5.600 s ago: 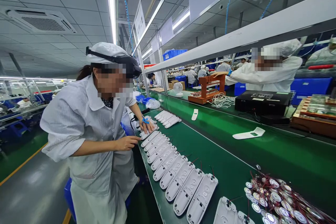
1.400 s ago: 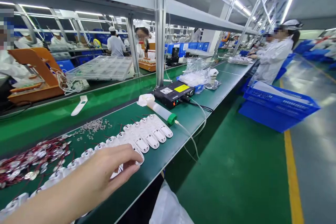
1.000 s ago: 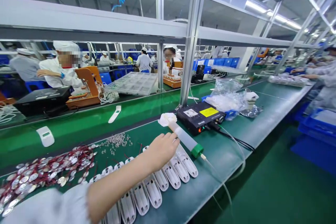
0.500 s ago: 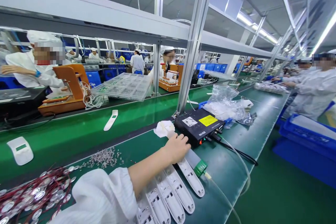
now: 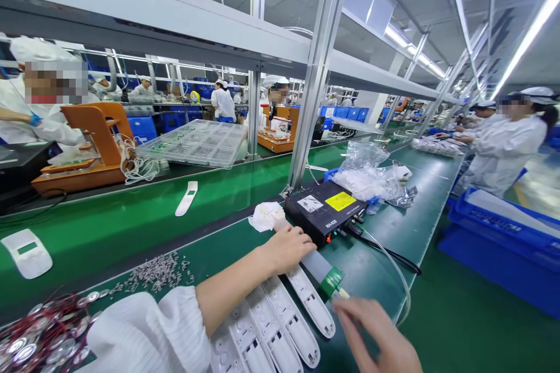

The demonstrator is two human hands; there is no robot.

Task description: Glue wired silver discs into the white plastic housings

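Left hand (image 5: 284, 249) grips the syringe (image 5: 315, 265) — right hand (image 5: 376, 335) just beside its tip.

Glossy white plastic housings (image 5: 311, 305)

Green belt (image 5: 131, 221) – white housings (image 5: 306, 303), green-capped clear syringe (image 5: 321, 271), black box (image 5: 324, 213) with yellow label – blue crates (image 5: 499, 233).

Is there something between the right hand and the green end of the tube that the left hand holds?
Nothing visible. The right hand is just below the green cap of the tube, with only bare table between. The left hand grips the tube farther up.
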